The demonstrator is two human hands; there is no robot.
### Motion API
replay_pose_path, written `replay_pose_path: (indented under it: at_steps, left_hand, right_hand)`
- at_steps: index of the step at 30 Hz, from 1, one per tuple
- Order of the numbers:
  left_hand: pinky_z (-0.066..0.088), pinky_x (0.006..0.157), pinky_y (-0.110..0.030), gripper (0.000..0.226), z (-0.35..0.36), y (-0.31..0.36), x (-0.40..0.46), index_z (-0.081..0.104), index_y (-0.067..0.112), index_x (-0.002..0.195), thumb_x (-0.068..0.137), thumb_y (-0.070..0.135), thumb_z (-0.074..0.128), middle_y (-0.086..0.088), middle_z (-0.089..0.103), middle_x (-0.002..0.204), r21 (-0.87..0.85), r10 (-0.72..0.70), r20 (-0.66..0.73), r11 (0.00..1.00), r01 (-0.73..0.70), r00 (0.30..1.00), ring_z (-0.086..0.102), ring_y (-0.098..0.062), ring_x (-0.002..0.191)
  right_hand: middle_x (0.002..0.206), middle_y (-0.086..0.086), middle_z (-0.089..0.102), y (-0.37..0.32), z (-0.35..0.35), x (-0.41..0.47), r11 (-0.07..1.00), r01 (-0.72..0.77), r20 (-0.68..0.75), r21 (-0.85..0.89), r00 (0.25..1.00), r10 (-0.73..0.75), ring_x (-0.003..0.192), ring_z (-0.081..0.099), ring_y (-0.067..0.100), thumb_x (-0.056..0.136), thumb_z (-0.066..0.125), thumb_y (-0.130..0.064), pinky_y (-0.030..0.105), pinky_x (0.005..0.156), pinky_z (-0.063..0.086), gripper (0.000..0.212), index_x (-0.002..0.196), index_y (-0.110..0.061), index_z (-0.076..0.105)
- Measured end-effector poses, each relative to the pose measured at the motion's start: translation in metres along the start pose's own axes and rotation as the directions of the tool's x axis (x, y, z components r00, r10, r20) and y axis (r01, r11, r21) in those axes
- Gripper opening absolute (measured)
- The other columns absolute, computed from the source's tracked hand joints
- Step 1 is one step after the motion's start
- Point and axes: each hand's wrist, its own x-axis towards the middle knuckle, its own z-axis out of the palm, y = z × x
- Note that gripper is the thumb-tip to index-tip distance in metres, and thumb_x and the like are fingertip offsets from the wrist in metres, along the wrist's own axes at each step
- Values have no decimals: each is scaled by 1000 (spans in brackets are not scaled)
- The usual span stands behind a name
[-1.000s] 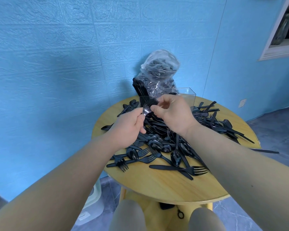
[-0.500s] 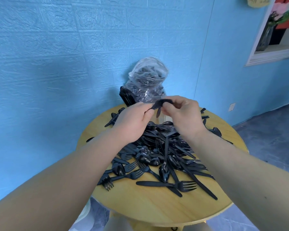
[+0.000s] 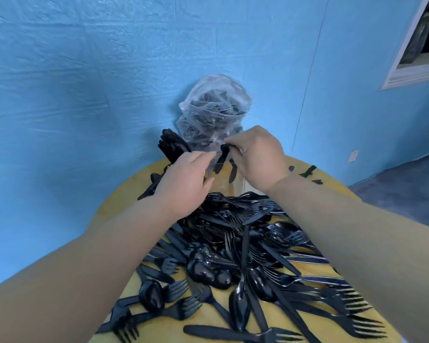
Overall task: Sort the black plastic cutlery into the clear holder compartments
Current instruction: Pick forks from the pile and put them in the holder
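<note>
My right hand (image 3: 258, 157) pinches the top of a black cutlery piece (image 3: 221, 158) that hangs handle-down into the clear holder (image 3: 243, 186) at the back of the table. A second black piece (image 3: 233, 172) stands inside the holder beside it. My left hand (image 3: 186, 179) hovers just left of the holder with relaxed fingers that hold nothing. A bunch of black cutlery (image 3: 170, 144) sticks up from the holder's left side. A big loose pile of black forks, spoons and knives (image 3: 245, 243) covers the round wooden table (image 3: 124, 201) under my forearms.
A clear plastic bag (image 3: 213, 112) with more black cutlery stands behind the holder against the blue wall. A few stray pieces (image 3: 307, 172) lie at the table's far right. A white-framed niche (image 3: 416, 45) is set in the right wall.
Both hands have moved away from me to the holder. My left hand has let go of the piece; my right hand has turned it upright and lowers it into the holder.
</note>
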Motion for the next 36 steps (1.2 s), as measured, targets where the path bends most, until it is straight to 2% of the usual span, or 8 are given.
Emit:
replay_pose_path:
  at_steps: [3,8,14,19,23,28,33,36]
  left_hand:
    - [24,110,-28,55,8,-8,-2,30,15,148,97,23,50,-1,41,146,55,31,18,998,-32,999,30,-20,135]
    - [25,110,-28,52,14,-17,-5,36,12,145,95,18,52,-3,45,143,69,64,7,996,-64,998,35,-21,132]
    - [26,109,-28,52,6,-16,-18,39,14,144,94,18,54,-2,48,141,2,58,-30,998,-58,998,37,-21,130]
    - [33,104,-31,47,-13,-9,-62,44,18,141,94,20,54,2,52,137,-37,12,-44,999,-13,999,40,-19,128]
    - [26,99,-22,41,-26,-8,-117,51,20,136,95,17,53,4,55,133,-52,-65,-77,997,61,995,44,-18,125]
    - [33,90,-25,33,-18,-32,-190,64,15,117,90,4,49,0,63,119,-154,-219,-121,968,200,968,52,-23,113]
    - [31,85,-20,33,-9,-33,-237,69,15,101,77,16,45,6,58,108,-249,-355,-150,917,313,923,45,-9,107]
    - [29,91,-21,38,-4,-31,-246,70,16,104,79,27,44,4,60,110,-241,-344,-139,921,305,929,40,-8,106]
  right_hand:
    - [76,3,69,6,22,-2,996,81,141,-39,987,-75,82,56,32,83,62,-10,35,70,49,15,90,-16,74]
    - [103,-2,69,6,24,-5,997,73,318,-41,947,-56,105,47,28,87,58,-23,42,84,46,32,118,-22,66]
    - [110,1,67,-2,5,-15,998,65,250,20,966,-68,108,48,29,85,63,-19,36,89,43,37,122,-16,63]
    - [99,2,68,-34,-17,-43,994,74,132,82,988,-84,100,54,31,82,67,-13,32,81,44,29,112,-12,68]
    - [93,2,67,-75,-30,-75,985,31,185,172,981,-63,92,55,27,86,62,-11,31,78,43,29,114,-12,67]
    - [98,1,69,-121,-30,-123,983,-78,241,166,970,36,97,53,23,87,60,-10,29,80,44,30,116,-15,67]
    - [79,0,69,-144,-15,-167,1000,-22,120,9,993,21,78,54,26,76,67,-7,30,63,50,23,97,-12,73]
    - [86,-1,69,-146,-6,-174,992,19,107,-121,994,-6,81,53,28,71,68,-10,35,64,48,25,96,-14,72]
